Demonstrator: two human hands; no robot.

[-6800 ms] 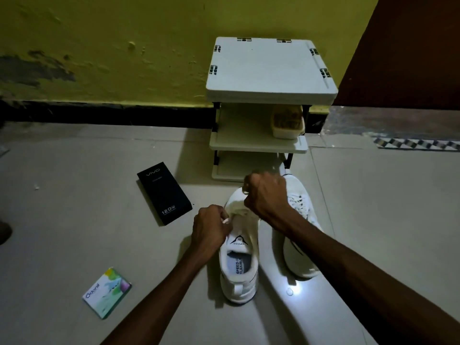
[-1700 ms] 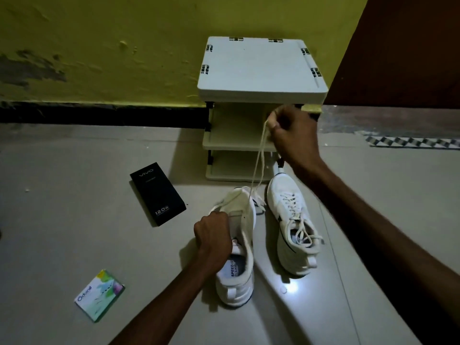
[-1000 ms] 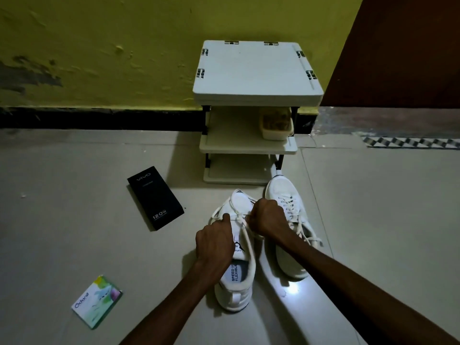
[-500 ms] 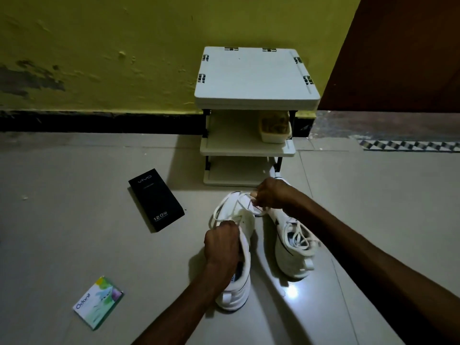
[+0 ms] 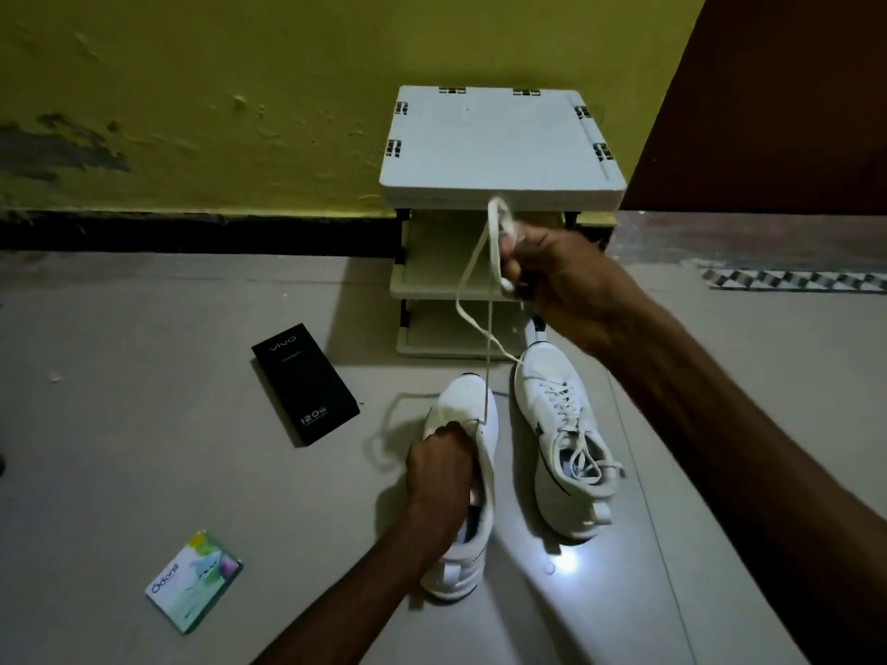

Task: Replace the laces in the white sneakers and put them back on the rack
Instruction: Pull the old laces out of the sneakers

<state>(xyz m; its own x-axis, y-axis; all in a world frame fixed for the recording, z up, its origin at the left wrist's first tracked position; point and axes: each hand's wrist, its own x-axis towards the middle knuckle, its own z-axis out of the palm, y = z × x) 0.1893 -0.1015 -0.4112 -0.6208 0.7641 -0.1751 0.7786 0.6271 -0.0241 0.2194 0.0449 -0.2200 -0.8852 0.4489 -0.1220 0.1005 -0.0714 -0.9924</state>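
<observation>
Two white sneakers stand on the floor in front of the white three-shelf rack [image 5: 499,151]. The left sneaker [image 5: 468,410] is gripped at its tongue and eyelet area by my left hand [image 5: 439,472]. Held high in front of the rack, my right hand [image 5: 557,276] pinches a white lace [image 5: 487,338] that runs taut down into the left sneaker; a loose loop of it hangs beside the taut strand. Another stretch of lace lies curled on the floor left of the shoe. The right sneaker [image 5: 566,439] is laced and stands untouched.
A black phone box [image 5: 305,383] lies on the floor left of the shoes. A small green and white packet [image 5: 194,580] lies nearer me on the left. The yellow wall stands behind the rack, a dark door at right.
My right hand has risen from the left sneaker's toe to the rack's top shelf, drawing the lace up and taut. My left hand stays on the same sneaker.
</observation>
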